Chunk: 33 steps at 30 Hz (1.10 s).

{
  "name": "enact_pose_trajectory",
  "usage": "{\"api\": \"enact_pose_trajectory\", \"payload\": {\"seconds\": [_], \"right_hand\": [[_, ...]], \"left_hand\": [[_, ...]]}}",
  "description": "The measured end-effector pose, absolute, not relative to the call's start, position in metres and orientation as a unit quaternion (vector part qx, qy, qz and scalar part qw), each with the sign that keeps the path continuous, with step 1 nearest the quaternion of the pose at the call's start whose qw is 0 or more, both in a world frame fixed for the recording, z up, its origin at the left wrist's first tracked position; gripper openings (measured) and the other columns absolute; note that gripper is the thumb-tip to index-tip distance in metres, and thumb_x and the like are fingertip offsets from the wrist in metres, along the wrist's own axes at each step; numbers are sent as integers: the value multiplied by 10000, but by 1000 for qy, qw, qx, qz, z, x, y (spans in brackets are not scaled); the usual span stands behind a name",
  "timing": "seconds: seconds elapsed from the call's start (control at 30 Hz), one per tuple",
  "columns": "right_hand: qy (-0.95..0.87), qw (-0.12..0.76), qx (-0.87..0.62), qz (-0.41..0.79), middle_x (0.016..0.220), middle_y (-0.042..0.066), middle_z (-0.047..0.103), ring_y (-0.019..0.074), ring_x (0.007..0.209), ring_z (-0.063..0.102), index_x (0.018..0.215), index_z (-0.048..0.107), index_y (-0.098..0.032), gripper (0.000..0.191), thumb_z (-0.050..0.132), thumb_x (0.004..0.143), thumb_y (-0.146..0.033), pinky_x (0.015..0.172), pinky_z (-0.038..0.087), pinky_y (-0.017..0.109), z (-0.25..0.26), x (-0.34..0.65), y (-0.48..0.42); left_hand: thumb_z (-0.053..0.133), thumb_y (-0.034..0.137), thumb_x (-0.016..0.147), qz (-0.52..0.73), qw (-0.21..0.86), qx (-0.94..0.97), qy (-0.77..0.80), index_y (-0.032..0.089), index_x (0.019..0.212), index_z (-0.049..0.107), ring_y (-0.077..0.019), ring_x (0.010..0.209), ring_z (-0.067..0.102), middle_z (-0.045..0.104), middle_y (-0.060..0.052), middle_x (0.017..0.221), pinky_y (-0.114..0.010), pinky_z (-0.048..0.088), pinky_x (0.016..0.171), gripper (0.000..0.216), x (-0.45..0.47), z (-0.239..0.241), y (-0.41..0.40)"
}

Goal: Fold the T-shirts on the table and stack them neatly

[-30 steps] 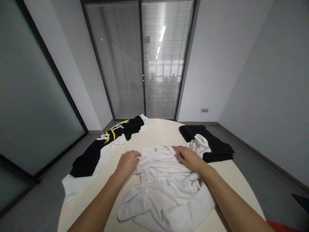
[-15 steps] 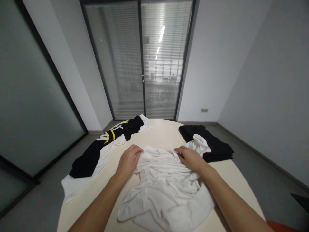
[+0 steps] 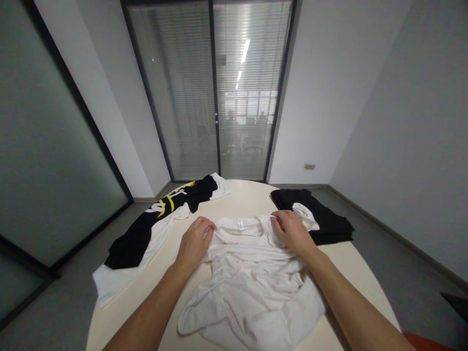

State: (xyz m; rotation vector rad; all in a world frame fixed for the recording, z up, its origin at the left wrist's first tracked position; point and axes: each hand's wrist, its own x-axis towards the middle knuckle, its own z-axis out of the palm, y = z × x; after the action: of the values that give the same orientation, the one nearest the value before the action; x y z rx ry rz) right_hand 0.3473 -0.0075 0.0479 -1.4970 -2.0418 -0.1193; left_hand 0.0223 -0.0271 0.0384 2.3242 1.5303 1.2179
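Observation:
A crumpled white T-shirt (image 3: 252, 292) lies on the table in front of me, its collar at the far end with a small label showing inside the neck. My left hand (image 3: 195, 241) pinches the shirt's cloth just left of the collar. On the other side, my right hand (image 3: 292, 231) is closed on the cloth by the collar's right edge. One white sleeve sticks out past my right hand and rests on a stack of folded black clothes (image 3: 329, 222). The shirt's lower part is bunched in wrinkles between my forearms.
The pale round table (image 3: 252, 197) carries everything. Along its left edge lies a black and white garment (image 3: 135, 241) with yellow and white print, partly hanging over the rim. Beyond stand glass doors with blinds (image 3: 215, 97). Something red shows at the bottom right.
My right hand has moved slightly away and to the right, drawing the collar wider so its neck opening and label show. My left hand has barely moved.

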Motion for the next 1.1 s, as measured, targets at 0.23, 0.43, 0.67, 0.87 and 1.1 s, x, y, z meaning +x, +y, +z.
{"api": "enact_pose_trajectory", "payload": {"seconds": [0.23,0.43,0.67,0.87,1.1], "right_hand": [[-749,318,-581,-6,746,33,696,213,694,639,1009,669,-221,298,452,996,-423,662,411,302,53,348,-13],[-755,316,-574,7,742,52,698,223,693,645,1018,668,-212,361,413,1007,-468,651,421,306,56,346,-15],[-753,376,-540,21,943,90,712,232,837,672,1026,591,-208,255,406,1011,-383,754,488,335,52,347,-11],[-751,393,-530,30,971,92,705,239,884,665,1025,566,-216,213,438,999,-384,804,494,354,48,349,-9],[-767,393,-499,85,833,42,684,187,714,620,1003,566,-220,154,481,981,-347,673,472,298,51,350,-10]], "left_hand": [[483,182,937,410,43,749,518,227,947,629,-195,951,643,675,-18,983,-314,478,874,153,20,35,-26],[466,113,913,413,33,762,498,223,949,652,-203,988,620,690,-27,1001,-339,476,911,219,20,35,-25],[467,107,916,442,25,755,484,212,954,637,-200,999,622,668,-38,998,-344,486,925,203,19,33,-22],[467,136,935,442,21,753,487,217,1051,638,-200,1068,628,669,-46,1103,-350,484,981,222,19,30,-21],[452,123,925,435,-1,746,504,223,1071,654,-217,1067,636,699,-47,1091,-374,504,976,268,18,30,-20]]}}
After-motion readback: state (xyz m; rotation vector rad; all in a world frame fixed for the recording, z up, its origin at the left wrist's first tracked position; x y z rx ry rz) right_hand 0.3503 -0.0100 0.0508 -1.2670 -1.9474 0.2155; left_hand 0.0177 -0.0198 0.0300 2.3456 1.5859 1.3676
